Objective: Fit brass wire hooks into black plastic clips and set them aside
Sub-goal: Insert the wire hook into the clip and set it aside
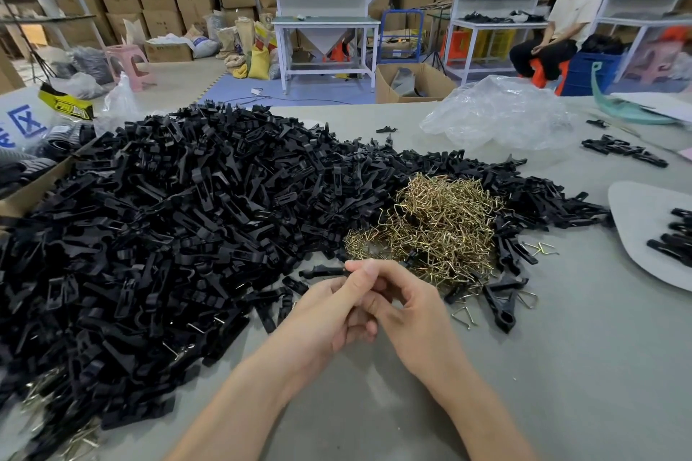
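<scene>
My left hand [329, 314] and my right hand [408, 307] meet low in the middle of the grey table [561, 367]. Together they hold one black plastic clip [322, 271], whose end pokes out to the left past my left thumb. My right fingers curl in against the left hand; any wire between them is hidden. A tangled heap of brass wire hooks [438, 225] lies just beyond my hands. A huge pile of black clips [179, 221] covers the table's left and middle.
Loose hooks [464, 316] and a few clips [501, 307] lie right of my hands. A grey board [636, 236] with clips sits at the right edge. Crumpled clear plastic [498, 112] lies behind. A cardboard box edge [30, 191] is at left. A seated person [561, 19] is far back.
</scene>
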A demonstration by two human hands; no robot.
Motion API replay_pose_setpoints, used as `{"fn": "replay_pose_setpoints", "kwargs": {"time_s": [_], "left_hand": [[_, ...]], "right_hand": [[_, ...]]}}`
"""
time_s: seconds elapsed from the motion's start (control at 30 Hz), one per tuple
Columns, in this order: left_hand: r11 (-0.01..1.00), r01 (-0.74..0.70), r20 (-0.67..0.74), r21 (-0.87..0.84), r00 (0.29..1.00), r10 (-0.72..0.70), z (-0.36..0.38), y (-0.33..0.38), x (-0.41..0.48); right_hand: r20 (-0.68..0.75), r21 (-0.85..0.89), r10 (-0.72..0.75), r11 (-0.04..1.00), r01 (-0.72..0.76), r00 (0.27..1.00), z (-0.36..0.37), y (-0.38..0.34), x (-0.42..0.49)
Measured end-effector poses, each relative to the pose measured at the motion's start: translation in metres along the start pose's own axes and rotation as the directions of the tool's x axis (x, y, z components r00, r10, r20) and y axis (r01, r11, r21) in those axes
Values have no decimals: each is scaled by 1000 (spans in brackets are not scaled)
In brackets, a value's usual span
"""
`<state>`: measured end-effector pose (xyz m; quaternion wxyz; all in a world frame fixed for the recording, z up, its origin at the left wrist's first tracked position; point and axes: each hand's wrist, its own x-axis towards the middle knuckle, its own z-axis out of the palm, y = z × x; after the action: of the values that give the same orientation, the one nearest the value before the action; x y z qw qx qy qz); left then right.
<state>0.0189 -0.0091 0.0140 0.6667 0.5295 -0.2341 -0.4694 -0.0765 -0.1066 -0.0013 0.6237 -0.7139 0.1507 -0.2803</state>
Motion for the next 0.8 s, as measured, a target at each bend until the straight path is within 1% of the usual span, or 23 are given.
{"fn": "replay_pose_setpoints", "kwargs": {"time_s": [0.03,0.1,0.17,0.27,0.33,0.37,0.47,0.57,0.67,0.8], "left_hand": [[1000,-18,-1,23,1000,18,1,-1,0],[993,-58,-57,103,996,65,5,-3,1],[964,-116,-131,240,980,151,10,-6,0],[885,-190,-244,425,918,314,14,-11,-2],[812,-227,-252,539,876,412,12,-12,-2],[789,-239,-245,566,865,438,12,-12,-2],[785,-248,-241,567,862,447,10,-12,-2],[829,-240,-232,506,888,398,11,-12,-2],[847,-239,-217,475,901,375,10,-13,-3],[805,-241,-200,543,894,402,7,-14,-3]], "right_hand": [[-22,40,-9,999,10,1000,-1,0,1],[-63,97,-28,995,34,998,-6,0,3],[-75,141,-10,990,21,997,-10,2,5],[-93,218,53,975,-31,994,-12,5,7],[-91,273,74,961,-47,993,-12,7,7],[-78,314,88,948,-59,993,-13,8,8],[-11,448,141,886,-121,990,-14,9,9],[-2,493,171,858,-148,985,-14,10,11],[-16,480,167,866,-139,986,-15,11,11],[-22,384,153,914,-133,988,-16,7,6]]}}
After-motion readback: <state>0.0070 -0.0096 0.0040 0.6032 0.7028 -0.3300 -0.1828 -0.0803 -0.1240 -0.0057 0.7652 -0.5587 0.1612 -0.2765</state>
